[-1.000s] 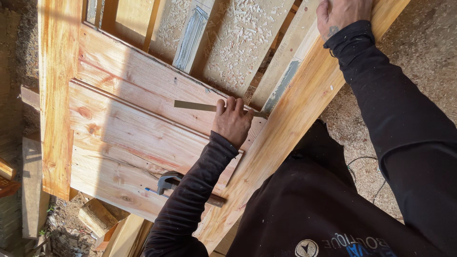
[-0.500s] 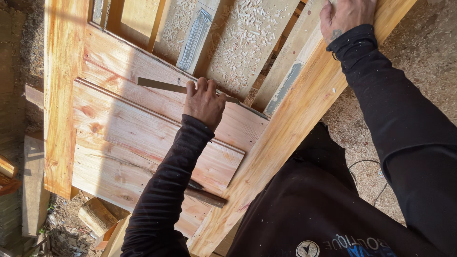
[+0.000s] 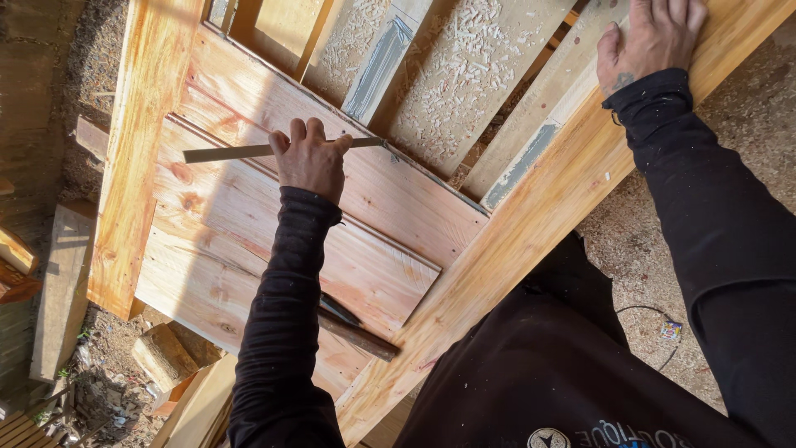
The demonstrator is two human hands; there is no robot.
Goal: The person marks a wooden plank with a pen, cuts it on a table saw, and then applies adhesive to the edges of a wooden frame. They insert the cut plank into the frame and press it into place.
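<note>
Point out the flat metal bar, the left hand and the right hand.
flat metal bar [image 3: 228,153], head view, on its bare left stretch.
left hand [image 3: 311,162], head view, on the back of the hand.
right hand [image 3: 651,37], head view, on the back of the hand.

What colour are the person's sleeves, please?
Black, on both sleeves; the head view shows it.

Left hand fisted (arm stretched forward), right hand flat, fingers spread
</note>
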